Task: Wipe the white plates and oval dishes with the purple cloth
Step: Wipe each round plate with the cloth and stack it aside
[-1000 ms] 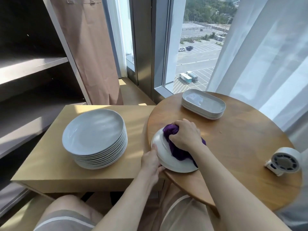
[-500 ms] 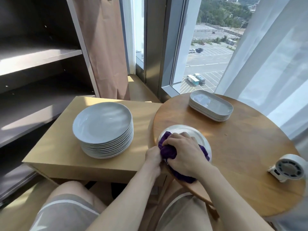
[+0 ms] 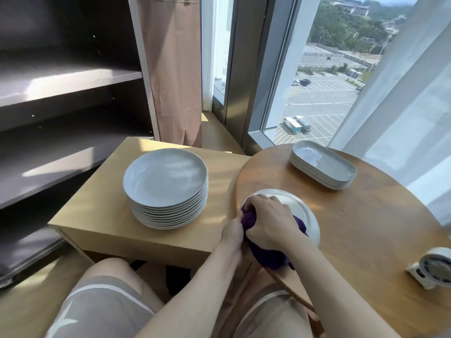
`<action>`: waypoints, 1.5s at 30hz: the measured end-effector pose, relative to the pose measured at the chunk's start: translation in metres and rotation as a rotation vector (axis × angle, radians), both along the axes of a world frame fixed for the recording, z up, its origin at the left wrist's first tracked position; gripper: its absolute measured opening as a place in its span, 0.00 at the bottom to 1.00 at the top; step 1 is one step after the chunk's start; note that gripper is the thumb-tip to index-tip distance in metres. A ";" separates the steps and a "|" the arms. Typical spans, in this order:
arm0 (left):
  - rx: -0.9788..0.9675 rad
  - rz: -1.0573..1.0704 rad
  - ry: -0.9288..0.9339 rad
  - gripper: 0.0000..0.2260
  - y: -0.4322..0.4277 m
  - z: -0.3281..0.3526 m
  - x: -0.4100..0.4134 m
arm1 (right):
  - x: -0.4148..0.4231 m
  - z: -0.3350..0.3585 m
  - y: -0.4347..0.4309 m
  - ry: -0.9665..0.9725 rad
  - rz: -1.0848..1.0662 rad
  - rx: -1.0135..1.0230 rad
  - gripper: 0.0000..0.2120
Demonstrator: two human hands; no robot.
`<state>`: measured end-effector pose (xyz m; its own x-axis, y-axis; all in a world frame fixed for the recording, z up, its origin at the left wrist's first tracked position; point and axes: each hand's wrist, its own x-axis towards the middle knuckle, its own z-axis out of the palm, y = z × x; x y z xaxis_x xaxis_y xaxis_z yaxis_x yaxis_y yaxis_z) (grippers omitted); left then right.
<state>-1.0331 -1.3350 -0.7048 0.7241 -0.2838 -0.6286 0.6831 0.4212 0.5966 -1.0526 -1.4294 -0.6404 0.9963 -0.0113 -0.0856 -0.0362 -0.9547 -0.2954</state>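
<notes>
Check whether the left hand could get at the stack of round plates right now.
Probably yes. The stack of round plates sits on the low table beside the left hand, with nothing between them. That hand is occupied at the plate under the purple cloth, though.

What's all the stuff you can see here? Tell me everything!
plate: one, white, near left of the round table, under the cloth
plate stack: one, white, on the low table
dish stack: one, white ovals, far side of the round table
cloth: one, purple, bunched on the plate
round table: one, brown wood, right
low table: one, pale wood, left
gadget: one, white, maybe a fan, round table's right edge
shelves: dark, far left
brown curtain: one, beside the shelves
white curtain: one, right
window: one, behind the tables
right hand: grips the cloth
left hand: at the plate's near edge, fingers hidden
</notes>
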 end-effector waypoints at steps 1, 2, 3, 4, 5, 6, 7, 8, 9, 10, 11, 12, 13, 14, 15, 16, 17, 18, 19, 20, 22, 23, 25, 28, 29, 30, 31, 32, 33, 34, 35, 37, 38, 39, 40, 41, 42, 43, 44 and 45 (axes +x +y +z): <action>0.004 0.002 0.001 0.18 0.000 0.001 0.000 | 0.002 -0.001 0.002 -0.001 -0.001 -0.007 0.13; 0.008 0.007 -0.003 0.19 0.000 0.001 0.000 | 0.005 -0.001 0.003 0.005 -0.001 -0.014 0.13; 0.005 0.015 -0.011 0.20 0.001 0.000 0.000 | 0.008 -0.001 0.004 0.016 0.000 -0.023 0.13; -0.004 0.020 -0.021 0.22 0.001 0.000 -0.001 | 0.013 0.000 0.005 0.027 0.002 -0.038 0.13; -0.025 0.017 -0.032 0.24 0.002 -0.002 -0.001 | 0.019 0.002 0.005 0.036 -0.002 -0.060 0.13; -0.053 -0.001 -0.047 0.26 0.004 -0.005 -0.002 | 0.027 0.005 0.005 0.048 -0.014 -0.081 0.12; -0.070 -0.025 -0.066 0.28 0.005 -0.010 -0.003 | 0.035 0.007 0.004 0.064 -0.032 -0.099 0.12; -0.076 -0.042 -0.084 0.28 0.007 -0.014 -0.004 | 0.043 0.009 0.004 0.085 -0.050 -0.115 0.13; -0.082 -0.053 -0.097 0.26 0.009 -0.016 -0.006 | 0.050 0.010 0.003 0.104 -0.067 -0.131 0.13; -0.091 -0.066 -0.116 0.23 0.010 -0.018 -0.007 | 0.057 0.012 0.002 0.122 -0.082 -0.141 0.14; -0.098 -0.079 -0.143 0.19 0.011 -0.018 -0.009 | 0.064 0.012 0.001 0.144 -0.098 -0.140 0.14; -0.103 -0.094 -0.171 0.17 0.011 -0.018 -0.011 | 0.070 0.014 -0.001 0.174 -0.117 -0.128 0.15; -0.113 -0.114 -0.193 0.15 0.011 -0.017 -0.011 | 0.076 0.015 -0.003 0.210 -0.135 -0.110 0.15; -0.129 -0.132 -0.208 0.15 0.010 -0.016 -0.011 | 0.081 0.017 -0.005 0.247 -0.153 -0.084 0.16; -0.141 -0.136 -0.210 0.15 0.009 -0.018 -0.012 | 0.086 0.019 -0.008 0.278 -0.172 -0.052 0.17; -0.141 -0.128 -0.197 0.15 0.009 -0.018 -0.012 | 0.091 0.020 -0.011 0.301 -0.192 -0.016 0.18; -0.133 -0.118 -0.183 0.15 0.008 -0.019 -0.013 | 0.096 0.022 -0.014 0.314 -0.213 0.015 0.19; -0.119 -0.116 -0.179 0.14 0.008 -0.019 -0.013 | 0.100 0.022 -0.018 0.317 -0.233 0.037 0.19; -0.108 -0.119 -0.182 0.14 0.008 -0.020 -0.014 | 0.104 0.022 -0.021 0.316 -0.251 0.052 0.17; -0.100 -0.121 -0.185 0.14 0.008 -0.020 -0.014 | 0.108 0.023 -0.025 0.314 -0.265 0.062 0.16; -0.089 -0.119 -0.182 0.13 0.009 -0.019 -0.014 | 0.116 0.024 -0.033 0.304 -0.292 0.091 0.14; -0.089 -0.115 -0.182 0.13 0.009 -0.019 -0.014 | 0.119 0.024 -0.038 0.295 -0.310 0.113 0.14; -0.102 -0.116 -0.181 0.12 0.010 -0.019 -0.015 | 0.124 0.024 -0.049 0.276 -0.341 0.162 0.14; -0.142 -0.103 -0.169 0.12 0.010 -0.017 -0.016 | 0.124 0.021 -0.068 0.260 -0.401 0.246 0.14; -0.154 -0.099 -0.167 0.12 0.010 -0.017 -0.017 | 0.121 0.021 -0.074 0.248 -0.430 0.271 0.15; -0.162 -0.097 -0.165 0.12 0.010 -0.016 -0.017 | 0.118 0.019 -0.081 0.232 -0.457 0.292 0.16; -0.165 -0.095 -0.164 0.12 0.010 -0.015 -0.017 | 0.114 0.018 -0.088 0.212 -0.481 0.316 0.16; -0.167 -0.089 -0.161 0.12 0.010 -0.015 -0.017 | 0.109 0.016 -0.095 0.191 -0.503 0.348 0.15; -0.165 -0.083 -0.158 0.12 0.009 -0.016 -0.017 | 0.102 0.015 -0.103 0.166 -0.527 0.390 0.14; -0.162 -0.078 -0.156 0.12 0.009 -0.016 -0.017 | 0.095 0.012 -0.112 0.136 -0.554 0.442 0.13; -0.161 -0.076 -0.156 0.12 0.008 -0.016 -0.017 | 0.087 0.009 -0.120 0.099 -0.586 0.497 0.11; -0.164 -0.072 -0.154 0.12 0.007 -0.016 -0.018 | 0.070 0.002 -0.135 0.016 -0.645 0.589 0.09; -0.167 -0.069 -0.153 0.12 0.006 -0.016 -0.018 | 0.062 -0.001 -0.141 -0.020 -0.667 0.621 0.08; -0.169 -0.066 -0.153 0.12 0.006 -0.015 -0.017 | 0.053 -0.005 -0.146 -0.049 -0.682 0.648 0.08; -0.170 -0.063 -0.151 0.11 0.006 -0.015 -0.017 | 0.045 -0.008 -0.151 -0.069 -0.698 0.669 0.08; -0.168 -0.063 -0.149 0.11 0.006 -0.014 -0.016 | 0.036 -0.011 -0.155 -0.085 -0.717 0.693 0.08; -0.165 -0.063 -0.147 0.11 0.006 -0.014 -0.016 | 0.028 -0.013 -0.157 -0.101 -0.733 0.715 0.08; -0.161 -0.062 -0.144 0.10 0.006 -0.014 -0.015 | 0.019 -0.016 -0.158 -0.121 -0.747 0.732 0.07; -0.158 -0.064 -0.141 0.10 0.006 -0.014 -0.015 | 0.008 -0.019 -0.157 -0.153 -0.757 0.735 0.06; -0.154 -0.064 -0.140 0.10 0.005 -0.013 -0.014 | -0.003 -0.023 -0.154 -0.203 -0.768 0.719 0.06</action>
<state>-1.0474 -1.3297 -0.7182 0.7787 -0.4168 -0.4690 0.6264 0.4728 0.6197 -1.0558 -1.5839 -0.6631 0.7404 -0.6539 -0.1559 -0.4402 -0.2964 -0.8476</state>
